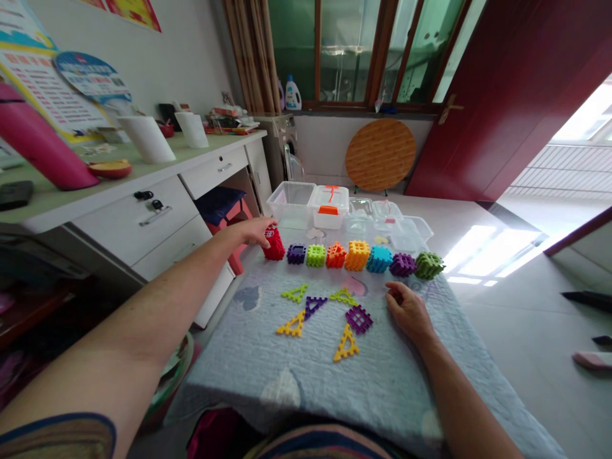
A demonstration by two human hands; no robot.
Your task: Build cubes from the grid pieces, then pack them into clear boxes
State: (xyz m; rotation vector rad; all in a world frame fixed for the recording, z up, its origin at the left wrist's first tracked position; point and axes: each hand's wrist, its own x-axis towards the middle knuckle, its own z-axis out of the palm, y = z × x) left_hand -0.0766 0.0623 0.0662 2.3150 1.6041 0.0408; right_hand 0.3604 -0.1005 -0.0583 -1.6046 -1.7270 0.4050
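My left hand reaches to the far left of the row, its fingers closed round the top of a red stack of interlocking plastic pieces. To its right stand a dark purple block, a lime block, an orange block, a yellow block and further coloured blocks. My right hand rests on the cloth, fingers curled in, with nothing seen in it. Nearest to it lies a flat purple square piece. Loose triangles, including a yellow triangle and a purple triangle, lie in front of the row.
Behind the row stand an uncovered clear plastic bin, a lidded box with orange latch and clear lids. A cloth covers the table. A desk with drawers and a stool are at left.
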